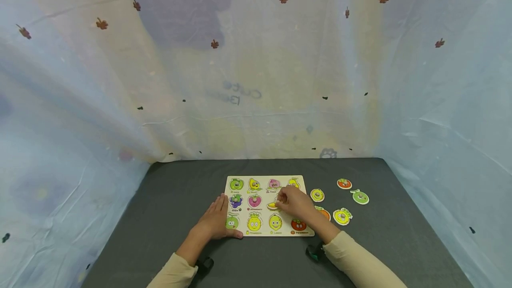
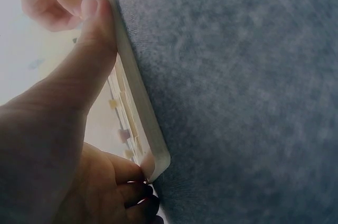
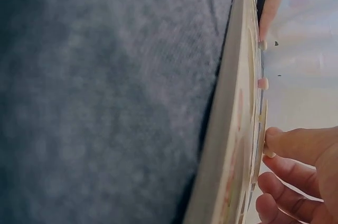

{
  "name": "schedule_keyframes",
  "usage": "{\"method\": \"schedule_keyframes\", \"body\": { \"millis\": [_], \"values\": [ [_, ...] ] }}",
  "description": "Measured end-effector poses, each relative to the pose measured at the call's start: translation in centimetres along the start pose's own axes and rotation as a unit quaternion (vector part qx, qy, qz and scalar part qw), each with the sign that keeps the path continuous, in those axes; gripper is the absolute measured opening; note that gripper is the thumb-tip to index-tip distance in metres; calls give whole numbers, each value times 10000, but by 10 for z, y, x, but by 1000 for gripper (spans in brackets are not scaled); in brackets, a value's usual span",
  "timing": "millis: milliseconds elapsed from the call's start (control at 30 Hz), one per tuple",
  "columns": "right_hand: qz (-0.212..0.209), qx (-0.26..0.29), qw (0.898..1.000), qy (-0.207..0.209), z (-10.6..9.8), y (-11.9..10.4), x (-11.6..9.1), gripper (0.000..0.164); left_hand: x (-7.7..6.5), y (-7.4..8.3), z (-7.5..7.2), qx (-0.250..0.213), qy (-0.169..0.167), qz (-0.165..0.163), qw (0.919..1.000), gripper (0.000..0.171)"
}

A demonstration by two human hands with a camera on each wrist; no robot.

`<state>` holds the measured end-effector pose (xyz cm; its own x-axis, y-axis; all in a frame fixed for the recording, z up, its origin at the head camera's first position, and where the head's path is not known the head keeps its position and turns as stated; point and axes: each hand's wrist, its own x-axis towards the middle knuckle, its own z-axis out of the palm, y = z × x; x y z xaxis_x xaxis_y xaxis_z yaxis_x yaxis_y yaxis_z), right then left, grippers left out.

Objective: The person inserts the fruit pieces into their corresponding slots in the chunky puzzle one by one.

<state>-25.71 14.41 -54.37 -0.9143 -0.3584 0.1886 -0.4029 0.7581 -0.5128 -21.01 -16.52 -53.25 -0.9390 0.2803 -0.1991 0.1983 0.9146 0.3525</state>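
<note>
Apparently mid-fitting, right hand [image 1: 297, 202] pinches a yellow piece [image 1: 272, 206] at the middle row of the puzzle board [image 1: 245, 192], left hand [image 1: 214, 221] spread along its edges; next move likely calls for aligning and pressing down.

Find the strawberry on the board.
In the head view, the strawberry sits in the middle row of the puzzle board, between the grapes on its left and the yellow piece pinched by the right hand.
</note>
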Motion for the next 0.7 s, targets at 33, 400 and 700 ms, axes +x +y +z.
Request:
{"method": "schedule_keyframes", "body": {
  "millis": [33,400,700],
  "values": [
    [-7,-18,10000,-4,0,0,0,19,-1,0,-1,7,0,0,10000,137],
    [183,-66,9998,-77,1,-6,2,18,2,-1,3,37,-32,-18,10000,137],
    [194,-97,9998,-40,0,-5,2,19,3,-3,4,67,-53,-36,10000,138]
  ]
}}
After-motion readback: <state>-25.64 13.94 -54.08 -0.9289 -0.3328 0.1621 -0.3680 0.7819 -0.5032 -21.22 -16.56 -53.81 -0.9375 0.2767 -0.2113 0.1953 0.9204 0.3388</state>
